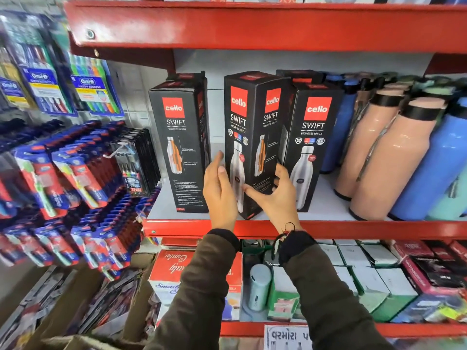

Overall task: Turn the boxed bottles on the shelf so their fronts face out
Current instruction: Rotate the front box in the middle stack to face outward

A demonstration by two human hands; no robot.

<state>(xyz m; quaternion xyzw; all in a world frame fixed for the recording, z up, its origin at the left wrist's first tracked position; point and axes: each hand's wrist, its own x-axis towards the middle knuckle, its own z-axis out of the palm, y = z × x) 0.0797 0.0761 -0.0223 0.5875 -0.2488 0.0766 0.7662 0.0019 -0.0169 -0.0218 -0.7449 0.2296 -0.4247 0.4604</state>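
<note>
Three black boxed bottles stand on the white shelf (326, 198) with a red front lip. The left box (180, 137) shows a side panel with an orange cutaway bottle. The middle box (249, 117) stands corner-on, its front panel turned leftward. The right box (314, 137) shows its front with a steel bottle picture. My left hand (218, 190) lies against the middle box's left face, fingers spread. My right hand (275, 195) cups its right lower edge with fingers apart. More black boxes stand behind.
Peach bottles (386, 152) and blue bottles (437, 168) lean at the right of the shelf. Toothbrush packs (75, 178) hang at left. A red shelf (252, 24) runs close overhead. Boxes fill the lower shelf (353, 279).
</note>
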